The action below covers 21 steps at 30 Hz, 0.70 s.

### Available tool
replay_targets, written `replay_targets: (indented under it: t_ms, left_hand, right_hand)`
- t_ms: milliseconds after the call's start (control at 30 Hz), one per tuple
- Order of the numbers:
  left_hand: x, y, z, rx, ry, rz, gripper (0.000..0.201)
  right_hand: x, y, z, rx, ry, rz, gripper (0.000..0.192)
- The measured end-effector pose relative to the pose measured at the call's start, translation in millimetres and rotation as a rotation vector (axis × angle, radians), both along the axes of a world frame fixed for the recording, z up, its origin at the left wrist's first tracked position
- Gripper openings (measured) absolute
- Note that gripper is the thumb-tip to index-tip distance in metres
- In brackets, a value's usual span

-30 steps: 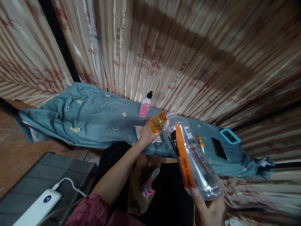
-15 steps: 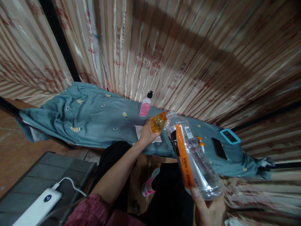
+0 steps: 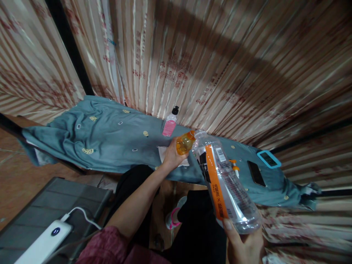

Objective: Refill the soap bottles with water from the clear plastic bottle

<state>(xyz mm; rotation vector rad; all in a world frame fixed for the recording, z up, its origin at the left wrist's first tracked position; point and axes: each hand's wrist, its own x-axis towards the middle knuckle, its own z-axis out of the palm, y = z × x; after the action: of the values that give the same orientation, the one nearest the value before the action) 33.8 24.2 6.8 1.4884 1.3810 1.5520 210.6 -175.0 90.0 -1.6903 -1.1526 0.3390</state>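
Two bare hands meet mid-frame in the head view, each with its grip closed on a bottle. The left hand [image 3: 172, 157], at centre, wraps a small translucent amber bottle [image 3: 183, 144], its neck leaning up and right; the right hand [image 3: 244, 244], at lower right, has its thumb along the base of a large clear plastic bottle with an orange-and-silver label [image 3: 231, 189], other fingers mostly hidden. Holding it by the base presumably leaves its neck free to slant up-left, where the two necks appear to touch. A white sheet [image 3: 161, 151] lies beneath the left hand on the teal cloth-covered bench [image 3: 110, 141], perhaps protecting the cloth. A pink-labelled clear bottle with a black cap [image 3: 169, 125] stands just behind, seemingly kept within reach.
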Motion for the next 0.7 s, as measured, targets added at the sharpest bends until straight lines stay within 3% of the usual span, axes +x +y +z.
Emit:
replay_targets:
  t_ms: [700]
  left_hand:
    - [-2.5, -0.6, 1.0, 0.016, 0.006, -0.042, 0.065]
  right_hand:
    - [-5.5, 0.3, 3.0, 0.002, 0.034, -0.007, 0.097]
